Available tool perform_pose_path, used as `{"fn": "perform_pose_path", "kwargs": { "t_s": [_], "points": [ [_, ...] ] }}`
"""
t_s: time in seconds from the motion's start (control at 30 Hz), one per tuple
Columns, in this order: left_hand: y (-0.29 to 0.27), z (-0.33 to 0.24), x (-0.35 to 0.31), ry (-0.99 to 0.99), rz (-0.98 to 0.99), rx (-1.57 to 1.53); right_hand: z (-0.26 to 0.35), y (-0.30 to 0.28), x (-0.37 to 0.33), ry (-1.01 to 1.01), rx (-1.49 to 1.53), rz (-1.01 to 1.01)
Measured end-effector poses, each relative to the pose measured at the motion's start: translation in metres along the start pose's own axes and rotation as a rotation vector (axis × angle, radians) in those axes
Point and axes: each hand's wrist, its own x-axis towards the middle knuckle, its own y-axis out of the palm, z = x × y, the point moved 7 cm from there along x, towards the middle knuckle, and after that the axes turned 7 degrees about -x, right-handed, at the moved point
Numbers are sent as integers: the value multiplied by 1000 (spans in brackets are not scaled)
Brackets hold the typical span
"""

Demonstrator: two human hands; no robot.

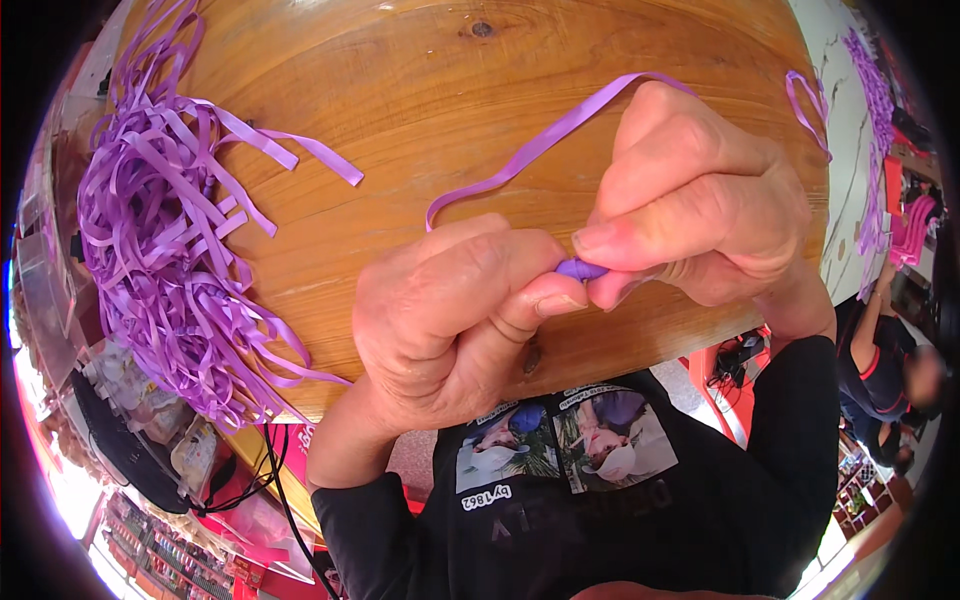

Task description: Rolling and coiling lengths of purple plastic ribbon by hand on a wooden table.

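My left hand (455, 315) and my right hand (700, 205) meet over the near part of the wooden table. Between their thumbs and forefingers they pinch a small, rounded purple piece (580, 268), darker than the ribbon; fingertips cover its ends, so its exact kind is unclear. A purple satin ribbon (530, 150) arcs behind both hands, one end passing behind my left hand and the other behind my right. The remaining fingers of each hand are curled in.
A big tangled heap of purple ribbons (170, 240) lies along the left of the wooden table (400, 60). One ribbon loop (808, 110) hangs at the right edge. More ribbons (873, 100) lie on a white marbled surface, with another person (880, 360) beyond. A black bag (130, 450) is lower left.
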Motion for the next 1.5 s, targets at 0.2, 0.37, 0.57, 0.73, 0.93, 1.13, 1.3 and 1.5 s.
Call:
{"fn": "perform_pose_path", "kwargs": {
  "t_s": [0.2,0.37,0.57,0.73,0.93,1.13,1.3,1.5],
  "points": [
    [3,-5,0,83,46,73,4,-3,-2,17,-31,23],
    [5,-7,0,49,31,155,10,-2,-3,-64,-158,-13],
    [6,-2,-3,53,23,65,9,1,-7,-16,-85,-31],
    [11,8,-10,33,2,-73,2,2,-7,17,69,-18],
    [17,27,-20,-125,-139,-537,0,2,-9,-75,-39,-76],
    [16,30,-18,-89,-165,-574,4,0,-7,-183,-183,-48],
    [16,34,-15,-212,-192,-682,2,0,-2,-127,-211,7],
    [10,18,-5,100,18,-111,0,-1,-7,-115,-188,6]
  ]
}}
